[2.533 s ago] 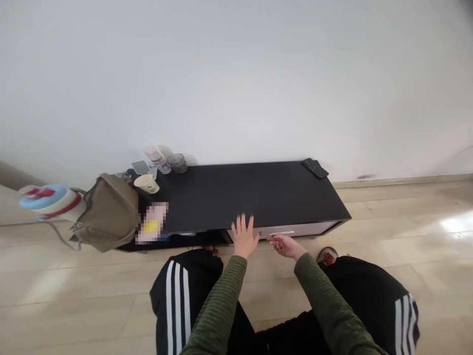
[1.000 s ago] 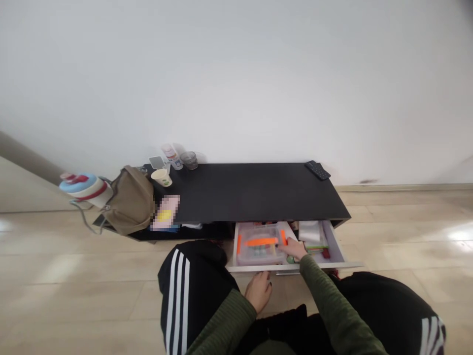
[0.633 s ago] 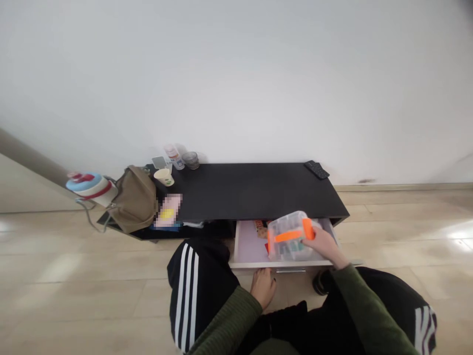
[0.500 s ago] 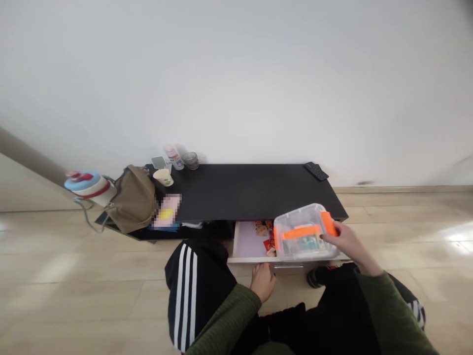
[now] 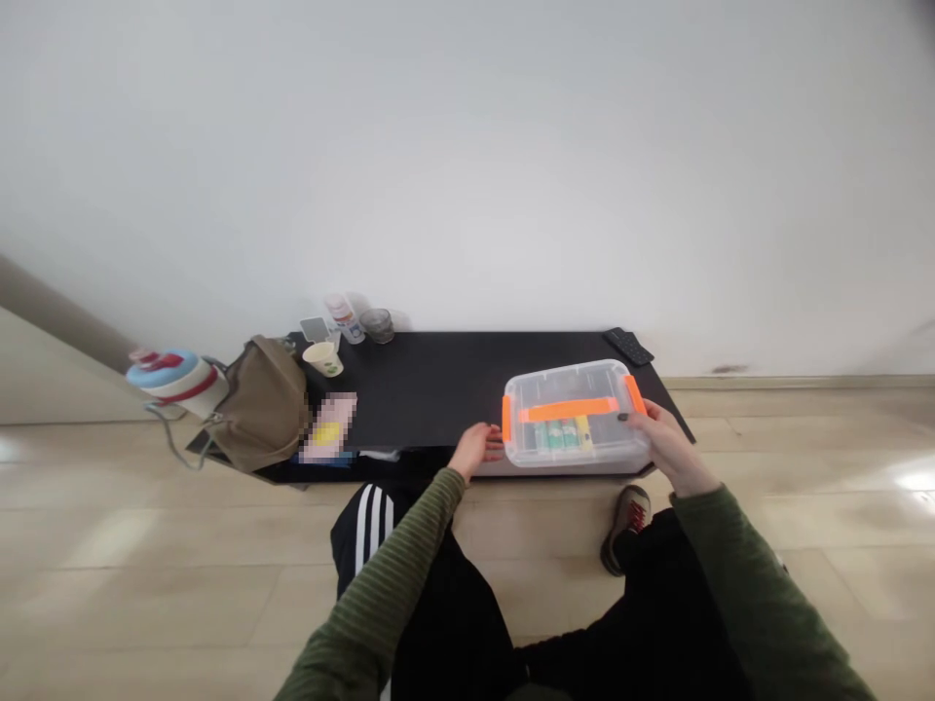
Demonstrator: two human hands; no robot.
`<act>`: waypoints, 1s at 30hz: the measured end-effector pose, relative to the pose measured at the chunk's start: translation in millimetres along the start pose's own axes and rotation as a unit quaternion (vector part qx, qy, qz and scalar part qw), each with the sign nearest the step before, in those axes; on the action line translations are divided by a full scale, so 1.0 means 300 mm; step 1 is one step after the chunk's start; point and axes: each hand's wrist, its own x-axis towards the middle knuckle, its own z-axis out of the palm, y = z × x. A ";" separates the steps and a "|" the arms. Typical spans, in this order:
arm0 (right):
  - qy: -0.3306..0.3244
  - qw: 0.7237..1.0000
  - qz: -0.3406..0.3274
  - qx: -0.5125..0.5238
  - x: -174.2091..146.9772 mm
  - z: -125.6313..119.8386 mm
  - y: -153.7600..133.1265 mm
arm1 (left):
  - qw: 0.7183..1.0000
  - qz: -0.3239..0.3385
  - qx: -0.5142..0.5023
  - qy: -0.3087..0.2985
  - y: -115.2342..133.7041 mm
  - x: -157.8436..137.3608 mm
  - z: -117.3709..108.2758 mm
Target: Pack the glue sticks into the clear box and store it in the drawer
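A clear plastic storage box [image 5: 566,385] with an orange handle and orange side latches is held over the front of the black cabinet top [image 5: 438,389]. My right hand [image 5: 666,443] grips its right end by the orange latch. Through the clear lid, small green and yellow packs [image 5: 562,434] show inside. At the box's left end, my left hand [image 5: 478,448] reaches out with fingers extended beside the left orange latch; whether it touches the box I cannot tell. The drawer front [image 5: 526,469] below is pushed in, partly hidden by the box.
On the cabinet's left side are a brown bag [image 5: 267,404], a white and blue bottle [image 5: 179,380], a paper cup [image 5: 323,358], a spray bottle [image 5: 345,319] and a glass bowl [image 5: 378,326]. A black remote [image 5: 628,346] lies at the back right. My shoe [image 5: 626,526] is on the floor.
The drawer, open before with packets showing, is now closed. The box has moved up and left above the cabinet's front edge. My left hand has risen from the drawer front to the box's left end.
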 end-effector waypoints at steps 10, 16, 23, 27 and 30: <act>-0.067 0.987 0.076 0.124 0.303 0.232 0.164 | 0.994 0.003 0.044 0.099 0.167 0.178 -0.158; -0.079 0.989 0.086 0.086 0.368 0.255 0.190 | 0.987 -0.019 0.083 0.137 0.146 0.246 -0.147; 0.016 0.981 0.009 -0.191 0.389 0.237 0.176 | 0.983 -0.011 0.132 0.129 0.180 0.287 -0.166; 0.032 0.932 -0.071 -0.353 0.364 0.233 0.138 | 0.971 0.023 0.199 0.130 0.202 0.280 -0.167; 0.039 0.910 -0.086 -0.403 0.351 0.238 0.119 | 0.965 0.034 0.227 0.129 0.221 0.268 -0.166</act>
